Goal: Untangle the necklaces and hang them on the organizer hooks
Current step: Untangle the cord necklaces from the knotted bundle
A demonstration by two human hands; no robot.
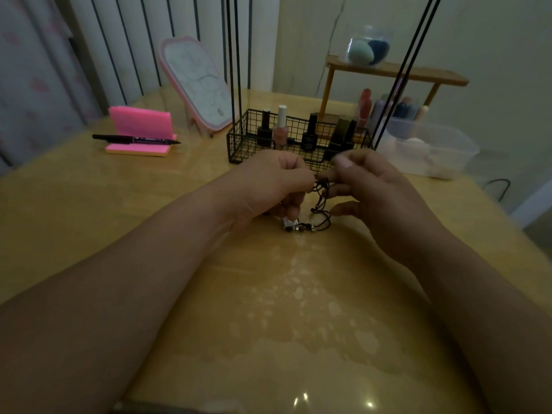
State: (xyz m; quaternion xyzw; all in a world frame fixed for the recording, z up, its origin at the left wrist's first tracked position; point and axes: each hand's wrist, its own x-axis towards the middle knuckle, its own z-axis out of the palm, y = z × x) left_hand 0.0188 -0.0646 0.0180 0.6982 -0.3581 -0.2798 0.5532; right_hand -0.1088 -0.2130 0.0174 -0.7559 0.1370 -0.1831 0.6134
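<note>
A knot of black cord necklaces point(321, 201) with small beads and a silvery pendant point(291, 225) hangs between my two hands just above the wooden table point(149, 222). My left hand point(268, 183) pinches the cords at the top of the tangle, with its lower fingers curled near the pendant. My right hand point(373, 183) pinches the same knot from the right, thumb on top. The organizer point(298, 144) is a black wire basket with tall thin black rods rising out of the top of the view; its hooks are out of sight.
Nail polish bottles point(280, 127) stand in the basket. Behind it are a pink-framed mirror point(197, 85), a wooden shelf point(394, 73) with a jar of sponges, and a clear plastic tub point(433, 150). At the left, a pink note holder point(140, 130) carries a black marker point(134, 139).
</note>
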